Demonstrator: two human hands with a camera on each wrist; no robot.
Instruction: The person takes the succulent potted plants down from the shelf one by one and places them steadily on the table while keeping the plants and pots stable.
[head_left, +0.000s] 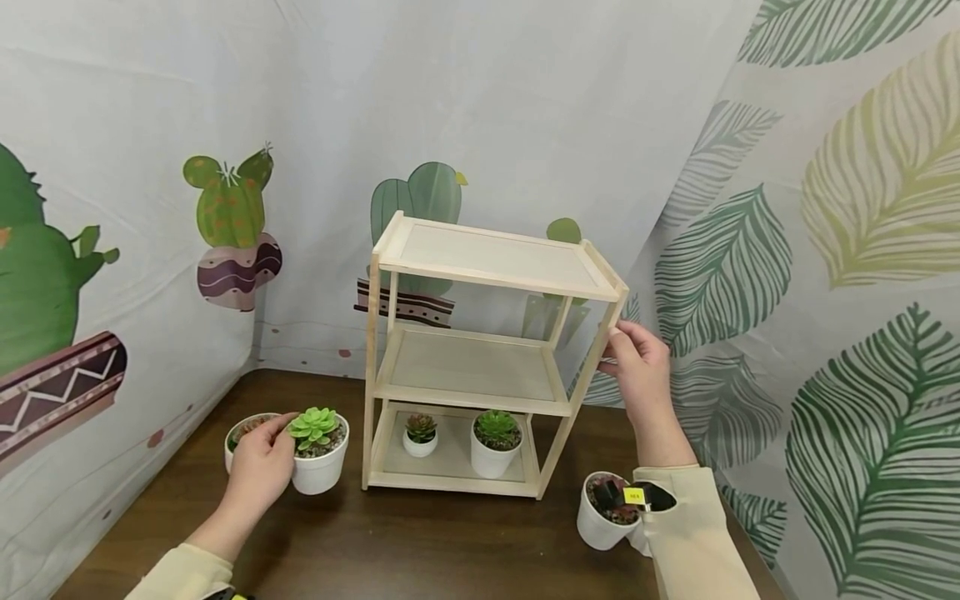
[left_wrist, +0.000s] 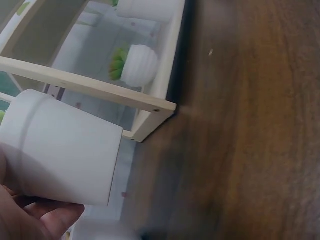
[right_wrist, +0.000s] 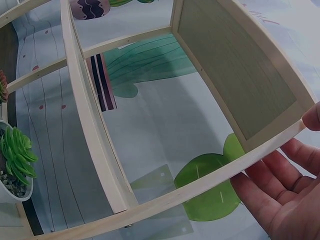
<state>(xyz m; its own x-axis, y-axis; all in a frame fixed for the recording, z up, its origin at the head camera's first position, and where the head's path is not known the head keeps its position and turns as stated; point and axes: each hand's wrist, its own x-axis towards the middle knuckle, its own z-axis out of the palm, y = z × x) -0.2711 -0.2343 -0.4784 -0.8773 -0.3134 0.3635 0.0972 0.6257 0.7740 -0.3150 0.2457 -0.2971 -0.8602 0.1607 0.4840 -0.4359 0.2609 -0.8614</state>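
Bright-green rosette succulent [head_left: 315,429] in a smooth white pot [head_left: 318,475], at the left of the scene, is grasped in your left hand [head_left: 262,462]; your fingers hold the pot's left side, and it appears raised above the dark wooden table [head_left: 420,546]. Just to its right stands a three-tier pale wooden shelf [head_left: 468,367]. Your right hand [head_left: 641,362] grips the shelf's right near upright below the top tier, thumb on one side and fingers on the other. On the bottom tier, a small reddish succulent in a ribbed white pot [head_left: 421,437] sits left of a larger green succulent in a white pot [head_left: 495,450]. Another potted plant [head_left: 234,435] is partly hidden behind your left hand. Near right, a dark-red plant in a white pot [head_left: 600,525] stands beside your cream right sleeve [head_left: 693,533]. Cacti and leaves decorate the fabric backdrop [head_left: 525,108].
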